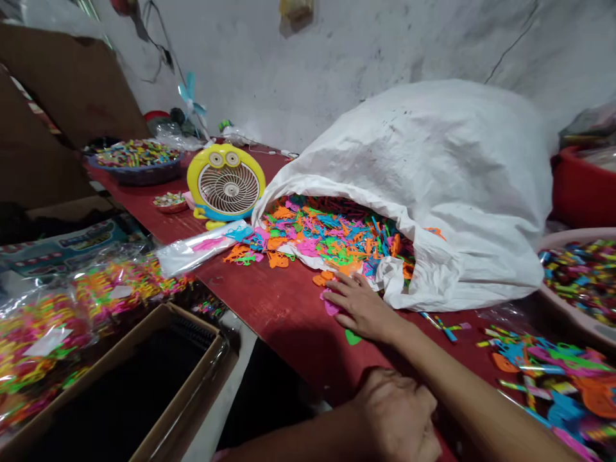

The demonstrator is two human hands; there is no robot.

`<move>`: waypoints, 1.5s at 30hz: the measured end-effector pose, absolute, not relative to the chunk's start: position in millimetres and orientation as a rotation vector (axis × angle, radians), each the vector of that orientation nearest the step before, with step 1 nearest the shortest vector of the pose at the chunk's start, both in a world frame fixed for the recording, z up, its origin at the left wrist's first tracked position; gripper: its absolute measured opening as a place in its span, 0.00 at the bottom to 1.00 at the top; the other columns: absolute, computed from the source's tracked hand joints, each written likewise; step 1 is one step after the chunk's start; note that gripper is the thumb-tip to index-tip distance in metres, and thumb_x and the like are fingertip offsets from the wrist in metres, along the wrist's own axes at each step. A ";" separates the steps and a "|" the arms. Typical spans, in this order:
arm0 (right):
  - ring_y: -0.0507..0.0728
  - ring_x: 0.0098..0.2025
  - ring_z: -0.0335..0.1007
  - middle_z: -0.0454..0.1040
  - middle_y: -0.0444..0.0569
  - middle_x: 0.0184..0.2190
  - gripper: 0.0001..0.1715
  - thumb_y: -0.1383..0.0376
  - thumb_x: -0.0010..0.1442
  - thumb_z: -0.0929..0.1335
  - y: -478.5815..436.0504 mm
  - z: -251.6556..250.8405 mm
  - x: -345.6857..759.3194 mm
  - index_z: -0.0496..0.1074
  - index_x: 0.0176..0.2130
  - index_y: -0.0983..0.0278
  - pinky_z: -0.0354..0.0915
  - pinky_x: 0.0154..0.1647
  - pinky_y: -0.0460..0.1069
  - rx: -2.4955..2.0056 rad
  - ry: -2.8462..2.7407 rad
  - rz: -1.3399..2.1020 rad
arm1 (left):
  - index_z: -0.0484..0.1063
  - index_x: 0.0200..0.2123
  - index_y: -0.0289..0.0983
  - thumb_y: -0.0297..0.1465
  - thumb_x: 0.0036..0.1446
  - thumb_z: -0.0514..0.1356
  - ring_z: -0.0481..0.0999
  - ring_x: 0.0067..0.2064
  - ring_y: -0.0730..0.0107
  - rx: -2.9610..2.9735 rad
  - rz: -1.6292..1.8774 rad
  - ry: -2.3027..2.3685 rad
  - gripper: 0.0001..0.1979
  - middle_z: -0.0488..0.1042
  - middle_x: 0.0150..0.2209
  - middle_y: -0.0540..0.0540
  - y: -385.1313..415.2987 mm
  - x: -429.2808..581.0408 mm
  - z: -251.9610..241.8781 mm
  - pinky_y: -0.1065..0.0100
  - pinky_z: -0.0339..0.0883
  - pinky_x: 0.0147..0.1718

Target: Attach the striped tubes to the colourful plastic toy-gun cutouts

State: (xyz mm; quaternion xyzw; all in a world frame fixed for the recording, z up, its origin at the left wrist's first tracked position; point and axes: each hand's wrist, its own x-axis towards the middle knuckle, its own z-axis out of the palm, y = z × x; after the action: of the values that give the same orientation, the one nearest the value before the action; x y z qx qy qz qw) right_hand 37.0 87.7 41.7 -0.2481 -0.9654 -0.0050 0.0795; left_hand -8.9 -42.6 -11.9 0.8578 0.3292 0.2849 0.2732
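Note:
My right hand (363,307) lies palm down on the red table with its fingers spread, touching or just over a few flat plastic pieces: an orange piece (323,278), a pink piece (331,305) and a green piece (353,337). Closer to me, my left hand (397,410) is curled closed; its fingers are turned away, so anything inside is hidden. Beyond the right hand, a big white sack (462,167) lies on its side, its mouth facing me. Colourful plastic pieces (332,234) spill out of it.
A yellow fan (231,186) stands left of the sack, behind a clear plastic bag (202,249). Loose toys (553,366) and a pink basin (568,308) are at right. An open cardboard box (163,378) and filled bags (43,340) sit below the table's left edge.

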 end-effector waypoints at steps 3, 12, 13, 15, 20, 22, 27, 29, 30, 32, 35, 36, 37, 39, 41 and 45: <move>0.68 0.67 0.53 0.69 0.53 0.60 0.26 0.66 0.62 0.65 77.9 36.2 80.2 0.69 0.59 0.58 0.50 0.64 0.70 -0.792 -2.934 -0.067 | 0.67 0.41 0.38 0.34 0.57 0.55 0.77 0.35 0.58 2.269 0.715 0.948 0.10 0.77 0.33 0.43 -37.7 -15.2 -4.1 0.59 0.69 0.40; 0.64 0.65 0.58 0.65 0.55 0.63 0.26 0.64 0.66 0.63 28.3 26.9 182.1 0.64 0.63 0.58 0.59 0.62 0.64 -1.132 -2.547 -0.116 | 0.73 0.48 0.39 0.32 0.63 0.54 0.77 0.47 0.62 1.477 1.138 1.068 0.13 0.79 0.46 0.44 -27.5 -22.4 -10.4 0.64 0.68 0.48; 0.64 0.63 0.62 0.68 0.55 0.60 0.25 0.64 0.66 0.63 22.6 24.9 190.2 0.66 0.62 0.58 0.60 0.61 0.64 -1.195 -2.424 -0.101 | 0.73 0.49 0.39 0.33 0.64 0.54 0.77 0.47 0.63 1.393 1.159 1.060 0.14 0.79 0.47 0.45 -27.1 -23.2 -11.4 0.65 0.68 0.48; 0.63 0.55 0.69 0.74 0.55 0.53 0.20 0.63 0.67 0.63 10.7 19.0 204.0 0.69 0.57 0.59 0.65 0.55 0.61 -1.319 -2.200 -0.043 | 0.74 0.49 0.38 0.33 0.64 0.53 0.77 0.47 0.63 1.301 1.193 1.021 0.14 0.79 0.47 0.45 -27.1 -24.8 -12.0 0.65 0.69 0.48; 0.60 0.47 0.73 0.76 0.52 0.45 0.14 0.61 0.67 0.64 -17.7 6.7 217.8 0.72 0.50 0.59 0.69 0.47 0.56 -1.483 -2.022 0.181 | 0.72 0.48 0.38 0.37 0.66 0.52 0.75 0.45 0.65 1.332 1.179 1.041 0.15 0.78 0.43 0.46 -30.2 -26.9 -4.7 0.66 0.68 0.46; 0.61 0.53 0.69 0.73 0.54 0.52 0.19 0.62 0.67 0.64 -24.3 6.2 214.5 0.68 0.56 0.58 0.66 0.53 0.57 -1.448 -2.115 0.217 | 0.71 0.48 0.38 0.38 0.67 0.51 0.74 0.43 0.66 1.369 1.169 1.055 0.15 0.77 0.41 0.47 -31.1 -27.7 -0.5 0.67 0.66 0.45; 0.63 0.60 0.62 0.68 0.54 0.58 0.26 0.63 0.67 0.63 -25.6 9.8 201.8 0.64 0.63 0.56 0.60 0.59 0.63 -1.391 -2.388 0.280 | 0.70 0.44 0.39 0.37 0.68 0.49 0.70 0.37 0.69 1.428 1.117 1.084 0.13 0.73 0.36 0.50 -30.2 -28.9 3.4 0.69 0.63 0.39; 0.63 0.54 0.66 0.72 0.55 0.52 0.25 0.61 0.66 0.64 -24.5 11.6 201.5 0.66 0.62 0.57 0.62 0.56 0.62 -1.450 -2.380 0.302 | 0.70 0.42 0.38 0.37 0.68 0.49 0.68 0.35 0.70 1.434 1.095 1.092 0.13 0.70 0.33 0.51 -29.5 -28.6 2.4 0.69 0.61 0.36; 0.63 0.51 0.67 0.73 0.55 0.49 0.26 0.60 0.65 0.65 -24.2 12.5 202.7 0.66 0.61 0.59 0.63 0.54 0.62 -1.486 -2.355 0.318 | 0.70 0.42 0.38 0.37 0.67 0.50 0.67 0.34 0.71 1.426 1.093 1.091 0.13 0.70 0.32 0.51 -29.3 -28.3 1.6 0.70 0.61 0.35; 0.62 0.45 0.68 0.73 0.54 0.42 0.26 0.57 0.62 0.68 -24.8 13.9 206.7 0.70 0.58 0.60 0.65 0.49 0.60 -1.546 -2.283 0.349 | 0.70 0.41 0.37 0.37 0.67 0.51 0.67 0.34 0.71 1.397 1.097 1.078 0.12 0.69 0.32 0.50 -28.8 -27.0 -0.3 0.70 0.61 0.35; 0.60 0.41 0.68 0.72 0.51 0.37 0.16 0.57 0.60 0.70 -28.0 14.9 212.1 0.76 0.46 0.61 0.65 0.44 0.56 -1.579 -2.169 0.457 | 0.71 0.43 0.37 0.38 0.65 0.53 0.68 0.33 0.71 1.371 1.084 1.057 0.12 0.71 0.33 0.50 -28.0 -23.6 -3.8 0.71 0.62 0.35; 0.60 0.40 0.68 0.72 0.51 0.36 0.13 0.57 0.59 0.70 -29.7 14.8 212.7 0.76 0.42 0.61 0.64 0.42 0.55 -1.582 -2.120 0.509 | 0.71 0.43 0.37 0.38 0.65 0.54 0.68 0.33 0.71 1.370 1.083 1.051 0.12 0.71 0.33 0.50 -27.6 -22.0 -4.8 0.71 0.63 0.35; 0.60 0.40 0.68 0.72 0.50 0.36 0.12 0.57 0.58 0.71 -31.6 14.4 212.5 0.76 0.39 0.61 0.64 0.41 0.54 -1.585 -2.063 0.565 | 0.71 0.43 0.37 0.38 0.65 0.54 0.68 0.33 0.72 1.370 1.083 1.044 0.12 0.71 0.32 0.50 -27.0 -20.0 -5.6 0.71 0.63 0.34; 0.58 0.38 0.68 0.71 0.48 0.34 0.12 0.56 0.55 0.73 -36.2 13.0 209.6 0.73 0.34 0.61 0.64 0.38 0.52 -1.599 -1.880 0.670 | 0.72 0.42 0.36 0.38 0.65 0.54 0.68 0.31 0.72 1.368 1.077 1.028 0.13 0.70 0.29 0.51 -25.5 -15.0 -6.1 0.71 0.63 0.33; 0.55 0.31 0.66 0.69 0.45 0.29 0.16 0.53 0.54 0.73 -41.7 11.3 203.7 0.69 0.32 0.62 0.63 0.32 0.49 -1.620 -1.601 0.816 | 0.72 0.43 0.36 0.37 0.65 0.53 0.70 0.30 0.72 1.367 1.052 1.023 0.12 0.70 0.27 0.52 -23.8 -8.7 -5.1 0.71 0.63 0.32; 0.49 0.20 0.59 0.65 0.39 0.24 0.24 0.51 0.52 0.75 -54.7 12.7 187.5 0.69 0.44 0.60 0.57 0.18 0.44 -1.590 -1.087 1.077 | 0.73 0.41 0.36 0.34 0.63 0.54 0.72 0.28 0.71 1.369 0.951 1.001 0.10 0.71 0.25 0.52 -21.5 6.7 -2.8 0.71 0.62 0.29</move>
State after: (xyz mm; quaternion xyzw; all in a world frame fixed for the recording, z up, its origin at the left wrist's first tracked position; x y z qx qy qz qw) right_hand 187.5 -54.7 12.7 -0.6433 -0.4398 0.4355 0.4506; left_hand 6.7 -21.5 -2.8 0.5815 0.4253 0.4040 0.5637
